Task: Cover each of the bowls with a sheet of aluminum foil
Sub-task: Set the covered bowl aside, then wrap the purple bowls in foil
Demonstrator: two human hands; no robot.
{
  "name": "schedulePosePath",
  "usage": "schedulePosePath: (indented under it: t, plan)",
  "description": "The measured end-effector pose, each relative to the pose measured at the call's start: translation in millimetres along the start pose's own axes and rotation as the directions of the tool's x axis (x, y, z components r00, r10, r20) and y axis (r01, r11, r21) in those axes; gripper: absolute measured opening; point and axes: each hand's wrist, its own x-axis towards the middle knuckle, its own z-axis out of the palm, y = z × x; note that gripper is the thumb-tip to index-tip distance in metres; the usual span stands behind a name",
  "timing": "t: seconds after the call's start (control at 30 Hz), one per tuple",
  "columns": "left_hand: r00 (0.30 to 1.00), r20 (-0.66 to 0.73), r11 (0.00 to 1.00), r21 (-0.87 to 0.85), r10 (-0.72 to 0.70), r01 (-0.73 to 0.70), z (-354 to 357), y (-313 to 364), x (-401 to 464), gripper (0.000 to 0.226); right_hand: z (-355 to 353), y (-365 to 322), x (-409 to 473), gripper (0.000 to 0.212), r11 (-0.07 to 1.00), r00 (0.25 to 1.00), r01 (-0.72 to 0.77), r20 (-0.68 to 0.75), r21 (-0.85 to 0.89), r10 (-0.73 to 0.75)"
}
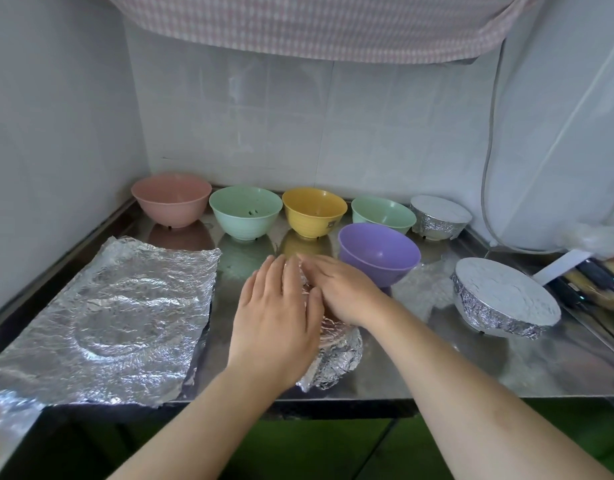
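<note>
A foil-wrapped bowl [336, 362] stands near the counter's front edge, mostly hidden under my hands. My left hand [277, 313] lies flat on its top with straight fingers. My right hand [336, 289] presses the foil beside it, fingers extended. Along the back wall stand uncovered bowls: pink [171, 199], light green [245, 211], yellow [314, 211], another green [383, 214]. A purple bowl [380, 252] sits tilted just right of my hands. Two foil-covered bowls stand at the right, one at the back [440, 216], one nearer [504, 297]. A crinkled foil sheet [115, 317] lies flat at the left.
The steel counter [506, 368] is walled by white tiles behind and at the left. Dark-handled utensils [589, 282] lie at the right edge beside a cable [489, 150]. A checked cloth [316, 22] hangs overhead. More foil [7, 420] hangs over the front left corner.
</note>
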Motion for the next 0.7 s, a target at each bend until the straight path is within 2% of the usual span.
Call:
schedulePosePath:
  t: [0.07, 0.13, 0.23, 0.33, 0.43, 0.53, 0.7]
  plan:
    - [0.998, 0.038, 0.997, -0.059, 0.047, -0.045, -6.0, -14.2, 4.8, 0.062, -2.3, -4.2, -7.4, 0.052, 0.997, 0.998, -0.047, -0.036, 0.058, 0.050]
    - [0.998, 0.047, 0.988, -0.148, 0.044, -0.036, -15.4, -27.3, 9.0, 0.059, -5.7, -9.3, -17.7, 0.048, 0.991, 0.990, -0.128, -0.056, 0.040, 0.130]
    - [0.993, -0.008, 0.962, -0.252, -0.114, 0.108, -26.7, -30.4, 9.3, 0.049, -8.8, -9.9, -21.8, 0.042, 0.981, 0.978, -0.188, -0.104, -0.043, 0.182]
    - [0.970, -0.005, 0.918, -0.324, -0.243, 0.228, -23.8, -17.1, 9.2, 0.049, -10.9, -8.7, -10.5, 0.048, 0.985, 0.961, -0.165, -0.216, 0.046, 0.171]
    - [0.961, -0.001, 0.909, -0.325, -0.275, 0.260, -15.0, -7.5, 11.4, 0.056, -9.3, -15.5, -5.5, 0.051, 0.993, 0.984, -0.092, -0.149, 0.072, 0.102]
    - [0.952, -0.014, 0.901, -0.328, -0.305, 0.284, -7.4, -5.8, 11.6, 0.061, -2.4, -13.0, -6.5, 0.050, 0.983, 0.990, -0.108, -0.069, 0.151, 0.120]
    - [0.928, -0.042, 0.849, -0.421, -0.369, 0.319, -2.4, -8.8, 9.1, 0.059, -0.7, -12.8, -10.0, 0.048, 0.959, 0.977, -0.165, -0.094, 0.229, 0.191]
